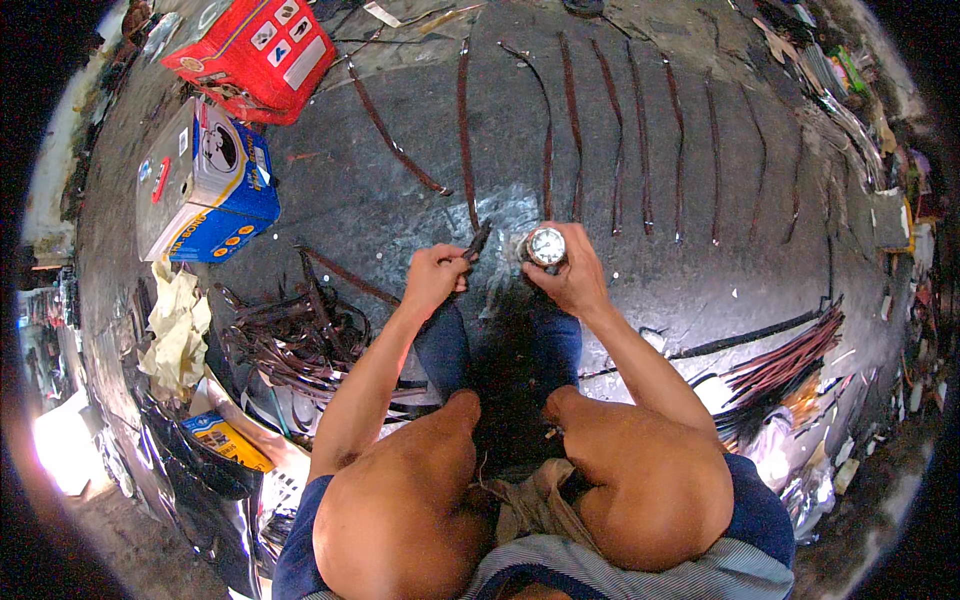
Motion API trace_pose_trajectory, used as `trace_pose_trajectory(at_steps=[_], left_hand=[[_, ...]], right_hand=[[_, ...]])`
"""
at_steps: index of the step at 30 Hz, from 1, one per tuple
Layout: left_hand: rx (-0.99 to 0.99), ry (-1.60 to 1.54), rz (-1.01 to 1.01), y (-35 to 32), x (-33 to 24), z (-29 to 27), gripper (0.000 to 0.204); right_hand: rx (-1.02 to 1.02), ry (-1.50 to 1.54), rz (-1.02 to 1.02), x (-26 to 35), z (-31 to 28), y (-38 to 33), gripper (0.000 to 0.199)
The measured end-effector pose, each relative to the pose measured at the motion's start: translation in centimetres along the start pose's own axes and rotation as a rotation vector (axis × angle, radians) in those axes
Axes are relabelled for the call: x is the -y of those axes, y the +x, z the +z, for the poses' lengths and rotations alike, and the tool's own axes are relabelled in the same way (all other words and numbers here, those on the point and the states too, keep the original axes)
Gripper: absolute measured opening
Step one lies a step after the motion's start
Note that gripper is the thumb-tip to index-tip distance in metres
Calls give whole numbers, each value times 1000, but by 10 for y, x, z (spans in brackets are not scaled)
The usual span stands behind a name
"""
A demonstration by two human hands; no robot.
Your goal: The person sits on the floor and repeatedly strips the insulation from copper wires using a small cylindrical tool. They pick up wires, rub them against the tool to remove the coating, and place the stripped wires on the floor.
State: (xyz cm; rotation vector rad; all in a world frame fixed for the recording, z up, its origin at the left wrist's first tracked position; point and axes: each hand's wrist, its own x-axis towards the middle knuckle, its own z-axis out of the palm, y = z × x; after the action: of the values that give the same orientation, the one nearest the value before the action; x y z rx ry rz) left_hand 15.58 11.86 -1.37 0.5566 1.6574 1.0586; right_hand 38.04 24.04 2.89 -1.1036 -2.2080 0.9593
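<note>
My left hand (432, 275) is closed around a thin dark tool or brush (478, 241) whose tip points up and to the right. My right hand (572, 272) grips a small round tin (546, 246) with a pale open top. Both hands hover over a dark, stained work board (400, 200), just past my knees. Several long dark brown leather strips (575, 130) lie in a row on the board beyond my hands. One strip (466, 140) lies straight above the tool's tip.
A red box (255, 55) and a blue and grey box (200, 180) stand at the upper left. A tangled heap of dark strips (290, 335) and crumpled yellow paper (178, 325) lie at left. A bundle of reddish strips (790, 360) lies at right.
</note>
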Motion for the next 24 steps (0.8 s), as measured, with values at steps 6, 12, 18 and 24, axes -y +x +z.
trace_pose_trajectory(at_steps=[6, 12, 18, 24], left_hand=[[144, -350, -75, 15, -6, 27, 33], [215, -469, -131, 9, -16, 45, 43], [385, -641, -245, 5, -1, 29, 40], [323, 68, -60, 22, -32, 31, 24]], right_hand=[[-209, 441, 367, -50, 1, 17, 51], [-247, 552, 175, -12, 1, 18, 62], [-186, 307, 199, -2, -1, 8, 68], [-341, 145, 341, -51, -40, 2, 62]])
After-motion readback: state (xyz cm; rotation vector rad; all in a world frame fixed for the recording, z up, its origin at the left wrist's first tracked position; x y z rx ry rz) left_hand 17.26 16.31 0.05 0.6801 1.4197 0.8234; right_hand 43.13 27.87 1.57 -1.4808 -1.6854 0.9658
